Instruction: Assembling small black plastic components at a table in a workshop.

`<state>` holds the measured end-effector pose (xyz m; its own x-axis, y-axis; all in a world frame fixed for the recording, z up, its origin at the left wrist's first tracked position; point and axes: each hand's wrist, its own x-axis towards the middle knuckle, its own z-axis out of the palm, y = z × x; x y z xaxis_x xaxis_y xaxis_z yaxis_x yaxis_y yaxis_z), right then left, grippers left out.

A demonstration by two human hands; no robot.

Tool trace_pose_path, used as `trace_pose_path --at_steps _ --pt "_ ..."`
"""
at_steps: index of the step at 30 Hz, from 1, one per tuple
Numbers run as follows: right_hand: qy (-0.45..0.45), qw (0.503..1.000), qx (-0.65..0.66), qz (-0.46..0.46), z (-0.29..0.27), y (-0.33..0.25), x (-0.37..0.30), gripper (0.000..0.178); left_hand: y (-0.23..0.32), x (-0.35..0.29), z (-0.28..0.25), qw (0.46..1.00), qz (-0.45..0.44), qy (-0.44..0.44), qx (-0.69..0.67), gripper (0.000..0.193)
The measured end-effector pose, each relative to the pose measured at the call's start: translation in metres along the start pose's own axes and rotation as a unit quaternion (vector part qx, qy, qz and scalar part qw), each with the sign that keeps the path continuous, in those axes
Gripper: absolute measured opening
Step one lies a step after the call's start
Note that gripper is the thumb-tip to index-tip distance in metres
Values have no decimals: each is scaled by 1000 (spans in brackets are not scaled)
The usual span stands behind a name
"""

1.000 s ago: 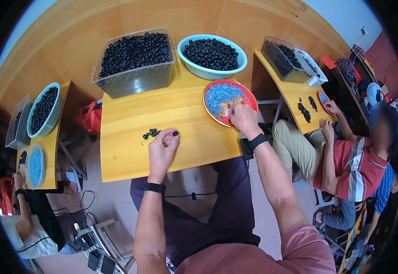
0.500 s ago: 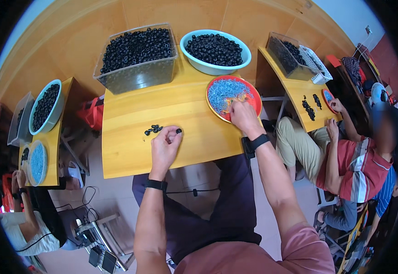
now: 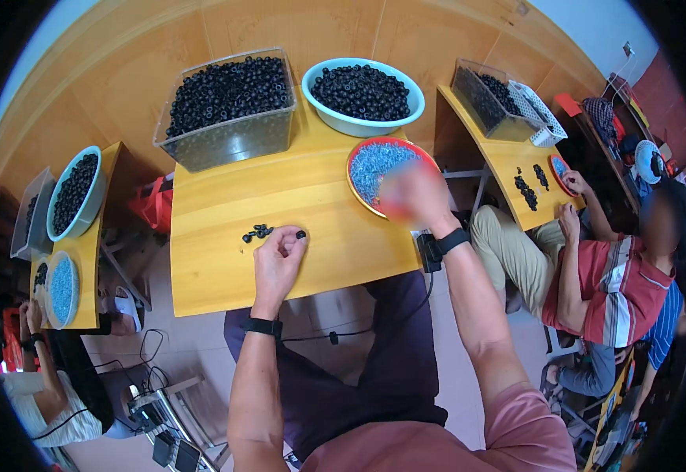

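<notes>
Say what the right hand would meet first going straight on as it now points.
The right hand would probably meet the blue pieces in the red plate first; its blur leaves depth unclear.

Here's a small, rounded black piece (image 3: 301,234) pinched at the left hand's (image 3: 277,263) fingertips, held low over the yellow tabletop (image 3: 225,271). Just beside that hand, a loose cluster of little black parts (image 3: 260,232) lies in a short, uneven row. Over to the right, a round red dish (image 3: 431,162) with a yellowish rim carries a heap of tiny pale-blue pieces (image 3: 374,167), and the right hand (image 3: 422,195) is over its near side, too blurred to say whether it grips any.
</notes>
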<state>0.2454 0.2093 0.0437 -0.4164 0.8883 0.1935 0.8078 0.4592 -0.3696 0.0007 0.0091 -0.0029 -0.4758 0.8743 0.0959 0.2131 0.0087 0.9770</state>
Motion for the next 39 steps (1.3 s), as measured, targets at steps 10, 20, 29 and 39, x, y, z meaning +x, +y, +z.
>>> trace_pose_path --at_steps 10,20,29,39 --pt "-5 999 -37 -38 22 -6 8 9 -7 0 0 1000 1 0 -18 16" --pt "16 950 311 25 4 -20 -11 14 0 -1 -1 1000 5 -5 -4 15" --pt "-35 913 396 -94 57 -112 -68 14 -6 0 -1 999 15 -9 -32 14" --pt "19 907 405 -116 89 -136 -82 9 -8 2 -5 990 -30 -17 -137 17"
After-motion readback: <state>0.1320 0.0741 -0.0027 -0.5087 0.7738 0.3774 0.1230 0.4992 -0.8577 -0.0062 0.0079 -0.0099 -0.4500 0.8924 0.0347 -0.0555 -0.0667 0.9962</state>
